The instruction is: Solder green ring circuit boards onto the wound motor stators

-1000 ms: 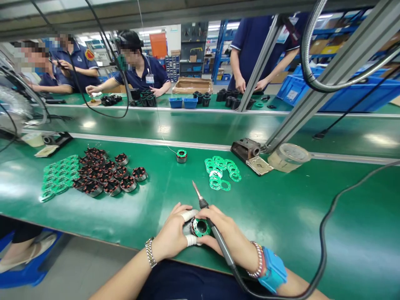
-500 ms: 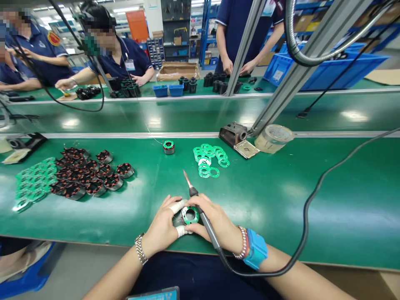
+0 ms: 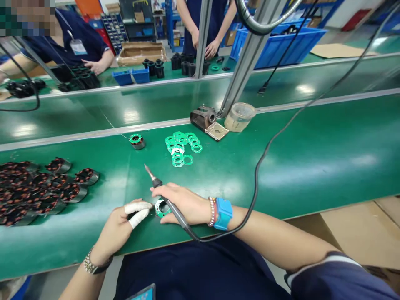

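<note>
Print on the blue badge (image 3: 143,293) at the person's waist and on a co-worker's badge (image 3: 78,47) is too blurred to read. The right hand (image 3: 186,204) is curled, gripping a soldering iron (image 3: 175,212), with thumb and fingers also about a motor stator (image 3: 159,211) topped by a green circuit ring, close to the tabletop's (image 3: 296,166) near edge. The left hand (image 3: 117,227), thumb and forefinger in white finger cots (image 3: 138,207), has those tips drawn narrow just beside the stator; whether they pinch anything, I cannot tell.
</note>
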The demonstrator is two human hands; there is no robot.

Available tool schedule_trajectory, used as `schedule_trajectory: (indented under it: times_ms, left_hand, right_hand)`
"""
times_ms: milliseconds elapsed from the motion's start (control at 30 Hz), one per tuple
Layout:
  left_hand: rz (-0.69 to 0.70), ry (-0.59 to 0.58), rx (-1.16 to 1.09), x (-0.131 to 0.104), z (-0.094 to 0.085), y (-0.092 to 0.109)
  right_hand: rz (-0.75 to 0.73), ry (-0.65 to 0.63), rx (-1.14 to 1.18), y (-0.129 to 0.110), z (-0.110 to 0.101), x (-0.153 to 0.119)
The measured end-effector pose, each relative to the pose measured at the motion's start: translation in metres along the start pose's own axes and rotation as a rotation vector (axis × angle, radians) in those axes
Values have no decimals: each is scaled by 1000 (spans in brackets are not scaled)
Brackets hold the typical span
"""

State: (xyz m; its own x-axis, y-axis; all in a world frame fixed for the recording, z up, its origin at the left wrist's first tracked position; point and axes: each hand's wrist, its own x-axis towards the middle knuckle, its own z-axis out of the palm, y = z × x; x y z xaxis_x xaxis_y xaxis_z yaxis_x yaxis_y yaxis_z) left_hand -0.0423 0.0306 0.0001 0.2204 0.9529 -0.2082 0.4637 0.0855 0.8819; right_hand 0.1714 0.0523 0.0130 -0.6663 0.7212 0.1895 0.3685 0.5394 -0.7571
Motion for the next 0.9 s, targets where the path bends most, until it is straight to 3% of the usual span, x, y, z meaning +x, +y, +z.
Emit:
schedule_trajectory:
  times_ms: [100,167,267,367,533,667,900]
  left_hand:
    - [-94,94,-67,4,2,5]
    - [-139,127,-225,8,8,9]
    - [-198,99,-531,11,20,16]
    - [-254,29,-681,10,30,22]
    - [-241,55,-646,7,33,25]
    - [-210,5,-578,8,32,27]
    - [-184,-69,-481,9,31,29]
  right_hand:
    - [-54,-55,31,2,-4,2]
    - [-88,-92,73,3,-9,1]
    - [-112,-124,128,6,-12,-1]
    - [-131,-128,165,11,-11,-5]
    - [-150,-64,195,11,-7,-11]
    - [-146,-9,181,7,-7,-12]
    - [-258,259,2,4,-2,-3]
